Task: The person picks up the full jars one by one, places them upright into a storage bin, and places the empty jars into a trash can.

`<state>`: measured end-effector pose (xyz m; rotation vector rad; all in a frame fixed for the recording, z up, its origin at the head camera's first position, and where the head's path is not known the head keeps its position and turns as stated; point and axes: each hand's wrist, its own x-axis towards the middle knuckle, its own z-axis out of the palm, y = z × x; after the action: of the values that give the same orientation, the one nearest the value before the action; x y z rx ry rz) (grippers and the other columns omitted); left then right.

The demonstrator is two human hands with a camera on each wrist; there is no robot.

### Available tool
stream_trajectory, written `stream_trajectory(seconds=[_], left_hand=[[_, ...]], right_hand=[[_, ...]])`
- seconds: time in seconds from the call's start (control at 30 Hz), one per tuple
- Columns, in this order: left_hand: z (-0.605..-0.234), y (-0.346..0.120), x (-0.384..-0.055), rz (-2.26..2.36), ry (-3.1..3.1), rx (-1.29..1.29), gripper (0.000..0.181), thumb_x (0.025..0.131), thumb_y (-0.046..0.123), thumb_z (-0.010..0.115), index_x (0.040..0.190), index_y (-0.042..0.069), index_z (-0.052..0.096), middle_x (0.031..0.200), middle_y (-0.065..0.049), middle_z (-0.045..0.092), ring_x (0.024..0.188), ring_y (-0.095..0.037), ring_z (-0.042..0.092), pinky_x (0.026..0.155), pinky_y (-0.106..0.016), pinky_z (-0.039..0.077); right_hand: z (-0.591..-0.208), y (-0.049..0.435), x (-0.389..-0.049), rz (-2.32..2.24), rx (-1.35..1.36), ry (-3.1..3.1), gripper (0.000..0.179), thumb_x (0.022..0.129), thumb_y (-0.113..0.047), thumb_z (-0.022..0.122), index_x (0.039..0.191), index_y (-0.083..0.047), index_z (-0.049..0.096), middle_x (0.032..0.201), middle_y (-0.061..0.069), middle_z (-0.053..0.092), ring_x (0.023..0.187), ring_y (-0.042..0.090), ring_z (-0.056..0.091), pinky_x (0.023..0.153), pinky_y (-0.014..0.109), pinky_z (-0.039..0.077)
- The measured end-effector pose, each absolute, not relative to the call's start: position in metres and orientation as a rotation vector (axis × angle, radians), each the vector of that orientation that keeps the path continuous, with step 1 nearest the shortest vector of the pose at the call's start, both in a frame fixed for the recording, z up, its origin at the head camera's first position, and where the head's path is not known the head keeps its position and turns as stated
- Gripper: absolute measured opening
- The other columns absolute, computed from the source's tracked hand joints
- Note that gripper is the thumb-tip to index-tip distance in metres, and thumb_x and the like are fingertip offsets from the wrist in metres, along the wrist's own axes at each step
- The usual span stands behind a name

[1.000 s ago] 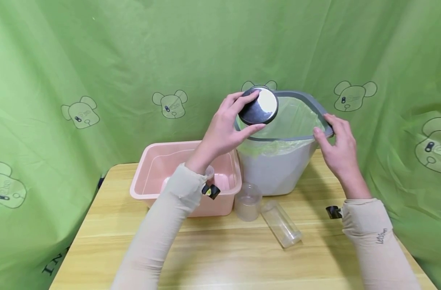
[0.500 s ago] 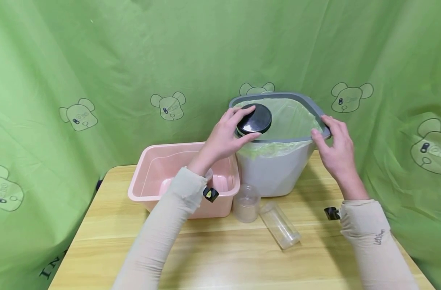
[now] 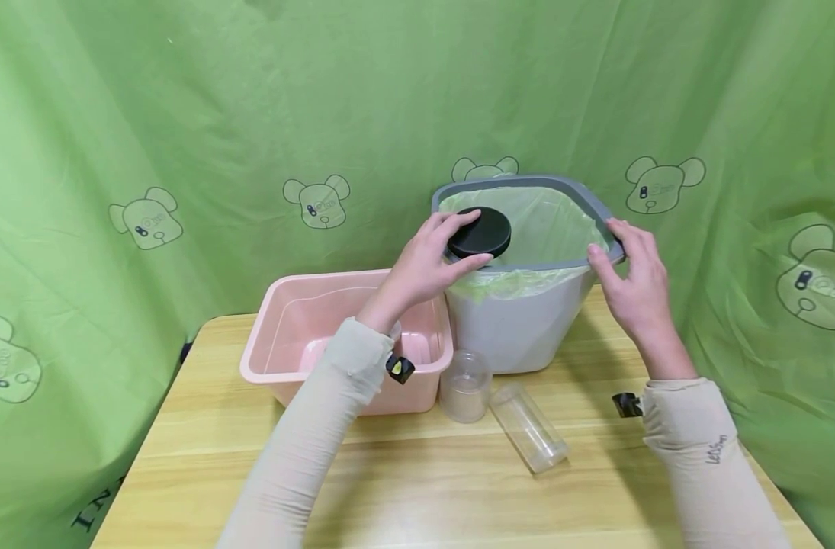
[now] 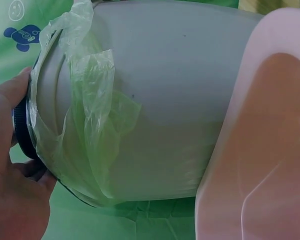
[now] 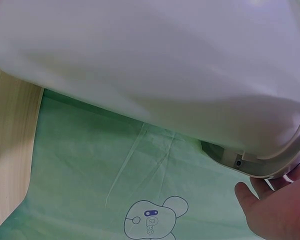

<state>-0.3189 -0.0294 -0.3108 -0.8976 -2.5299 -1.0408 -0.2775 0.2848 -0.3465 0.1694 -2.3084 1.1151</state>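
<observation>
My left hand [image 3: 424,263] holds a round black lid [image 3: 484,232] between thumb and fingers, over the left end of the bin's opening. In the left wrist view the lid's ribbed edge [image 4: 21,127] shows right at the bin's rim. The white trash bin [image 3: 513,328] has a grey rim ring and a pale green bag lining it. My right hand [image 3: 638,282] grips the rim's right corner, thumb at the front and fingers over the edge. A clear plastic jar [image 3: 465,393] stands before the bin, and another clear cylindrical jar [image 3: 530,431] lies on its side to its right.
A pink basin [image 3: 283,375] stands left of the bin, with a clear item inside partly hidden by my left wrist. The wooden table [image 3: 403,488] carries everything. Green printed cloth [image 3: 390,91] hangs behind and at both sides.
My left hand has lowered the black lid toward the bin's left rim and tipped it from a steep slant to nearly level. My right hand keeps its grip on the rim.
</observation>
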Motion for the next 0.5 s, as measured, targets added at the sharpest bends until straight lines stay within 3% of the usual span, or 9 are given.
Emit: stream_trajectory(seconds=[0.5], left_hand=[[-0.3127,-0.0279,-0.3189,-0.95,-2.576,-0.893,0.067,0.1,0.05,0.064,0.158,0.023,0.045,0.158,-0.011,0.044,0.144,-0.028,0.044,0.118,-0.046,0.041]], right_hand=[[-0.3464,0.2838,-0.2773,1.127,0.16,-2.311,0.058,0.106,-0.037,0.056,0.158,-0.013,0.043,0.162,0.018,0.038,0.146,0.045,0.037,0.122,0.067,0.023]])
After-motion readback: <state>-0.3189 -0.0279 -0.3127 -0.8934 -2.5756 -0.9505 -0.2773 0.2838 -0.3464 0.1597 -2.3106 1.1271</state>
